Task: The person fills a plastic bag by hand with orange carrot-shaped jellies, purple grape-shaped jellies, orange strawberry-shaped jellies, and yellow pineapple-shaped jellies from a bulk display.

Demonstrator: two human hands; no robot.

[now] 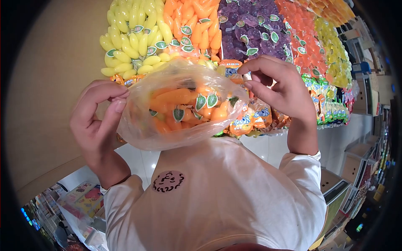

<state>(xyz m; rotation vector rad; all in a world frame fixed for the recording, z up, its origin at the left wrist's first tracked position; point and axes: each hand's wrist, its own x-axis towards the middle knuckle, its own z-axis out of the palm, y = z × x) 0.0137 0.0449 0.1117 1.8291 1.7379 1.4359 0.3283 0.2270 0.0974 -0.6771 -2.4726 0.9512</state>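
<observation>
A clear plastic bag point(144, 140) is in front of my chest with its mouth spread wide. Inside it lie several orange carrot-shaped packs point(173, 97) with green leaf-shaped labels. My left hand point(97, 115) pinches the bag's left rim between thumb and fingers. Just beyond the right rim is my right hand point(282, 88), its thumb and index finger curved with a gap between them. Nothing shows in that gap except the orange packets behind it.
Behind the bag, a display holds rows of yellow packs point(136, 29), orange packs point(194, 21), purple packs point(255, 35) and red-orange packs point(303, 42). Orange printed packets point(251, 119) lie beyond the bag at right. A brown panel point(58, 62) stands at left.
</observation>
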